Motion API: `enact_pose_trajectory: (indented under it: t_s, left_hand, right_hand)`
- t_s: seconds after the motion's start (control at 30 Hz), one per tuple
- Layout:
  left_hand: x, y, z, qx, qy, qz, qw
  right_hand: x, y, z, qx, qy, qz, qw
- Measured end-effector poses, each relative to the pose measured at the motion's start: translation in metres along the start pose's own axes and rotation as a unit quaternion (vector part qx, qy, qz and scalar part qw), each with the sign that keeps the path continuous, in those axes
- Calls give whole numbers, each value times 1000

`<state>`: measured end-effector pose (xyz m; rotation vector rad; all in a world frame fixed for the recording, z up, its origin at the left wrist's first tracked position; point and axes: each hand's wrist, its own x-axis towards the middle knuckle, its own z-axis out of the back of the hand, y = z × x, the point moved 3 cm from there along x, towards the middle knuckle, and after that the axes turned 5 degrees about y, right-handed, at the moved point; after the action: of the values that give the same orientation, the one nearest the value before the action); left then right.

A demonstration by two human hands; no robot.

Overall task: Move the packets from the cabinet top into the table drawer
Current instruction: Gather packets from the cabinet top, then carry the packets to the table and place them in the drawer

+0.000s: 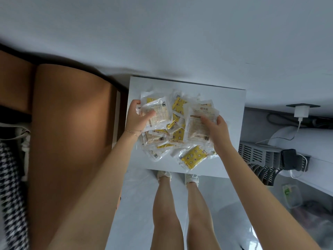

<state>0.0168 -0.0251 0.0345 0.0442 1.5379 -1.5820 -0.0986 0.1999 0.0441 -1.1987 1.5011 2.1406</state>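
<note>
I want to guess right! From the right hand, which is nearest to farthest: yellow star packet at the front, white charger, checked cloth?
1. Yellow star packet, right beside the right hand, toward the front.
2. White charger, off to the right.
3. Checked cloth, far left.

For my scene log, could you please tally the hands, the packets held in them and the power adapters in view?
Hands: 2, left hand, right hand
Held packets: 2, left-held packet, right-held packet
Power adapters: 2, white adapter, black adapter
Total: 6
The loose heap overlaps too much to count.
</note>
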Motion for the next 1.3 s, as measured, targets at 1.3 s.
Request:
enact_pose_trajectory:
  t_s: [1.3]
  left_hand:
    - [-662, 220, 171, -428, -500, 95, 747]
  right_hand:
    - [-498, -111, -237, -427, 497, 200, 728]
